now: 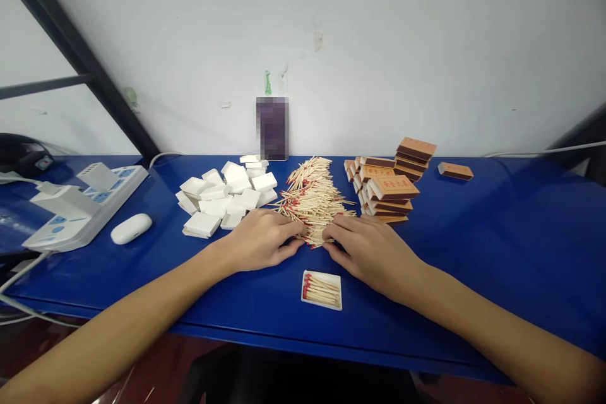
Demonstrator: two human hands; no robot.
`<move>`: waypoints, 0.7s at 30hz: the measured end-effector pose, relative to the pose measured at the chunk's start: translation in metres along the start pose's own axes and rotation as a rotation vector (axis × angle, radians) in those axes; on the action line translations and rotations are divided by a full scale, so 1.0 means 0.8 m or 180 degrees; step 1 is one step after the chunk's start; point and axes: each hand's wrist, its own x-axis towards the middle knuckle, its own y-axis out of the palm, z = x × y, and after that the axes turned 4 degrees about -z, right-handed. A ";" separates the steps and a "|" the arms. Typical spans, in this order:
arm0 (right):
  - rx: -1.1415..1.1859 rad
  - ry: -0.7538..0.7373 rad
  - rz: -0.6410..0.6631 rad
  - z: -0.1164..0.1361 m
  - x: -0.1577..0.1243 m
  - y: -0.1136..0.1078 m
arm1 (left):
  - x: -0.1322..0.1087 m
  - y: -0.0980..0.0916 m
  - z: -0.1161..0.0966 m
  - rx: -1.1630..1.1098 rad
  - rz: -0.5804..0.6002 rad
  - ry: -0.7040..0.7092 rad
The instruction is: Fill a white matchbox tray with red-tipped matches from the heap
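A heap of red-tipped matches (pixel 313 192) lies at the middle of the blue table (pixel 497 252). My left hand (pixel 260 240) and my right hand (pixel 367 246) both rest at the heap's near edge, fingers curled and pinching into the matches from either side. A white inner tray (pixel 322 290) partly filled with matches sits just in front of my hands. White empty trays (pixel 222 196) are piled to the left of the heap. Brown matchbox sleeves (pixel 388 183) are stacked to the right.
A white power strip with plugs (pixel 85 202) and a white earbud case (pixel 131 228) lie at the left. One brown sleeve (pixel 455 170) lies alone at the back right. A dark blurred object (pixel 272 128) stands against the wall.
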 end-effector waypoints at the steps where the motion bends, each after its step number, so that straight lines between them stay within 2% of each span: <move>1: -0.0043 -0.0016 -0.0004 0.000 0.000 0.000 | 0.000 0.000 0.000 -0.0013 0.0010 -0.0016; 9: -0.0164 0.0035 0.0205 -0.002 0.004 -0.003 | 0.003 0.005 0.005 0.0015 0.0011 -0.0280; 15: -0.0114 0.0029 0.0110 -0.004 0.005 -0.004 | 0.002 0.004 0.004 0.0060 -0.0019 -0.0174; 21: 0.0192 0.0300 0.0316 -0.005 0.003 -0.012 | 0.001 0.005 0.004 0.0034 -0.0120 -0.0137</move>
